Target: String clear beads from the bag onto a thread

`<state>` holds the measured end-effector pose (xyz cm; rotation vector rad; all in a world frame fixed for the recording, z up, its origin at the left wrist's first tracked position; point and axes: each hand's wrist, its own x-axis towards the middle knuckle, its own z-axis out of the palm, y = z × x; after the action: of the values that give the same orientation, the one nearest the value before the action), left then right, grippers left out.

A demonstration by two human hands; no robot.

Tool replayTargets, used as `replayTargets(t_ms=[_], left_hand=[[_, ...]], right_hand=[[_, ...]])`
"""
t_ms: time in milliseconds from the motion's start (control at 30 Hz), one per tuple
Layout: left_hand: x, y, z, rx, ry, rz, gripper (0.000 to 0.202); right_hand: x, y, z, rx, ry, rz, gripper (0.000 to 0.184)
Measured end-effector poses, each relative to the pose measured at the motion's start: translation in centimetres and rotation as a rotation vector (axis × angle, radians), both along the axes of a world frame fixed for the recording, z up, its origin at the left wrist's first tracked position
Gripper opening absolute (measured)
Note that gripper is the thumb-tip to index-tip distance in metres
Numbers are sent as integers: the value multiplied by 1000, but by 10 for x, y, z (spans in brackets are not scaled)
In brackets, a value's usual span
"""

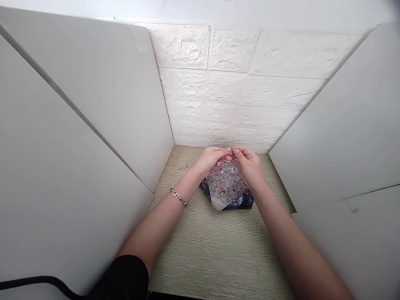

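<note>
My left hand (215, 160) and my right hand (248, 163) meet above the far side of a heap of small beads (226, 183). Both are closed in a pinch, fingertips nearly touching. Whatever lies between the fingertips is too small to make out. The beads are clear and pale, with red and pink ones among them. They lie on a white sheet inside an opened dark blue patterned bag (240, 203). My fingers and wrists hide the heap's far edge.
A short beaded strand (182, 165) lies on the wood-grain tabletop (206, 250), left of the bag. White panels (118, 91) (343, 125) rise on both sides, and a white brick-patterned wall (215, 87) stands behind. A black cable (37, 281) crosses the lower left corner.
</note>
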<state>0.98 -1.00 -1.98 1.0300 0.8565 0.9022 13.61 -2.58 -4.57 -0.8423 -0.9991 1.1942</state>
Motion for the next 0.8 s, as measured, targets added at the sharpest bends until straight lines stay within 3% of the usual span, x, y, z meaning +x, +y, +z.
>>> replayTargets(t_ms=[300, 800], left_hand=[[5, -6, 6, 127, 78, 36, 23], [6, -5, 5, 134, 14, 69, 17]], right_hand=[[-2, 0, 6, -41, 106, -20, 23], [4, 1, 8, -49, 81, 8, 21]])
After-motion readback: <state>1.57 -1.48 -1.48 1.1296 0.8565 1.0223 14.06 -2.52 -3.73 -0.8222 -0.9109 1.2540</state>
